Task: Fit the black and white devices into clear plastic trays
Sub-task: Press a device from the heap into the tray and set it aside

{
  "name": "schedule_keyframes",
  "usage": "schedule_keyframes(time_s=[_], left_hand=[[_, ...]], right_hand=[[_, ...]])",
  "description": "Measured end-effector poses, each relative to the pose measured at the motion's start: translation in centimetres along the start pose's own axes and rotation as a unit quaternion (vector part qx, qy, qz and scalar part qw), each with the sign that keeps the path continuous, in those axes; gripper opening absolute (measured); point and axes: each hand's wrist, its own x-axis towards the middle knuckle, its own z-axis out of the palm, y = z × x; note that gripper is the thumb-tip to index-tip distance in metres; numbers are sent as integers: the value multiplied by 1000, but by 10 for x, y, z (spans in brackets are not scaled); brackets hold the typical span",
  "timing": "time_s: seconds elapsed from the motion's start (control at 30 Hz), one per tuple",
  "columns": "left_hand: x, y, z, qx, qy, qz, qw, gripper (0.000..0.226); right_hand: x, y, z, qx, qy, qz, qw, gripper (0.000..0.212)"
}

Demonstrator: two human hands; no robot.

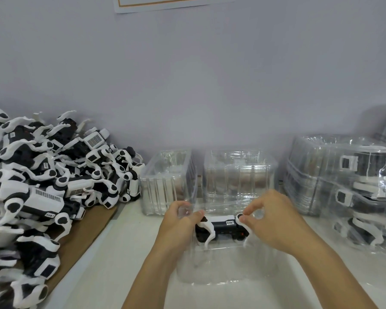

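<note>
A black and white device (223, 228) lies lengthwise in a clear plastic tray (218, 266) on the white table in front of me. My left hand (178, 221) pinches the device's left end and the tray's left rim. My right hand (274, 217) pinches the round white joint at its right end. The device's lower legs sit down inside the tray and show through the clear wall.
A big heap of loose devices (45, 181) covers brown cardboard (87, 233) at the left. Two stacks of empty clear trays (169, 179) (239, 177) stand against the wall behind my hands. Filled trays (352, 186) are stacked at the right.
</note>
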Motion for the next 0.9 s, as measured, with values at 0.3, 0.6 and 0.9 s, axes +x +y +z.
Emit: schedule_keyframes(time_s=[0.3,0.6,0.9], left_hand=[[4,1,2,-10,29,-12,999,17],[1,3,3,3,28,8,1000,14],[-1,6,4,2,28,-7,1000,13]], right_hand=[[-17,-39,33,-17,-19,-150,988,34],[-11,-34,37,-23,-47,-165,985,22],[-7,-28,31,-4,-68,-181,981,26]])
